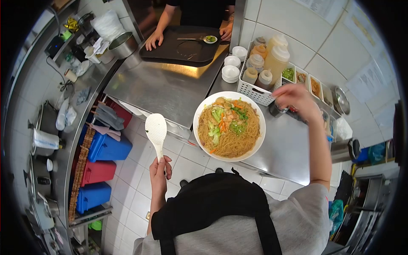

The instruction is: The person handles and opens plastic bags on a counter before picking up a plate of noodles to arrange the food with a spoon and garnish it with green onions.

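Note:
My left hand is closed around the handle of a white rice paddle, its dimpled blade pointing up over the floor. A big white bowl stands on the steel counter, filled with thin brown noodles. On them lie pale green vegetable pieces, carrot strips and chopped green onion. My right hand is raised to the right of the bowl, over a small dark container and near the tubs of chopped ingredients. Motion smears its fingers, and I cannot tell whether anything is between them.
A white basket of sauce bottles stands behind the bowl, beside stacked small white dishes. Across the counter, a person's hands rest at a dark tray bearing a spoon. Blue and red bins sit under the left shelf.

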Available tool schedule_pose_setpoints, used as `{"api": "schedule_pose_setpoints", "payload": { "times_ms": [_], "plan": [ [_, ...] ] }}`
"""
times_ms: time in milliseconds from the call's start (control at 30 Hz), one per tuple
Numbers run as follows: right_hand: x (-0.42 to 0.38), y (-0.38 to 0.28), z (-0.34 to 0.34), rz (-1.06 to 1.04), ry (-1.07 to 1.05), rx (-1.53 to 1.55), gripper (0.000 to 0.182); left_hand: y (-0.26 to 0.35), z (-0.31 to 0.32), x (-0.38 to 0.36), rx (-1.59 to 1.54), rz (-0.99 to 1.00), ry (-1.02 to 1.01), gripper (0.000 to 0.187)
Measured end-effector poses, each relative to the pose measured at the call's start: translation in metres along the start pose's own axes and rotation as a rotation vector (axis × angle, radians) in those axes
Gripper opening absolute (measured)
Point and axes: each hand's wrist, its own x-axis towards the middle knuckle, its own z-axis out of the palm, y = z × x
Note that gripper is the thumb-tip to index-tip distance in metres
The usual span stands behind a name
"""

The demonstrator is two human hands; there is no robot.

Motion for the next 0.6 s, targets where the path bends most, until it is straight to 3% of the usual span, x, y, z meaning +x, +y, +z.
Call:
{"api": "schedule_pose_setpoints", "payload": {
  "times_ms": [67, 133, 267, 367, 433, 500, 533, 567, 600],
  "plan": [
    [0.004, 0.016, 0.055, 0.034, -0.123, -0.089, 0.017, 0.005, -0.013, 0.001, 0.005, 0.013, -0.030, 0.026],
    [0.008, 0.033, 0.095, -0.156, -0.157, -0.420, 0.016, 0.005, -0.030, -0.001, 0.026, 0.052, -0.006, 0.026],
    [0.009, 0.028, 0.122, -0.105, -0.115, -0.459, 0.022, 0.000, -0.072, -0.008, -0.016, 0.053, -0.041, 0.024],
    [0.004, 0.004, 0.134, -0.033, 0.036, -0.541, 0.017, -0.003, -0.103, -0.013, 0.003, 0.021, 0.015, 0.024],
    [-0.001, -0.002, 0.146, 0.088, 0.272, -0.438, 0.015, -0.008, -0.122, -0.014, -0.011, 0.005, 0.004, 0.025],
    [-0.005, 0.016, 0.157, -0.014, 0.269, -0.818, 0.013, -0.008, -0.135, -0.015, -0.010, 0.001, -0.015, 0.026],
    [-0.010, 0.017, 0.164, 0.037, 0.185, -0.973, 0.016, -0.007, -0.145, -0.015, -0.001, 0.005, -0.030, 0.027],
    [-0.015, 0.038, 0.167, -0.317, 0.310, -0.842, 0.020, -0.014, -0.155, -0.012, -0.034, -0.011, -0.048, 0.027],
    [-0.017, 0.020, 0.176, -0.232, 0.345, -0.776, 0.023, -0.014, -0.166, -0.009, -0.045, -0.065, -0.052, 0.025]
  ]
}}
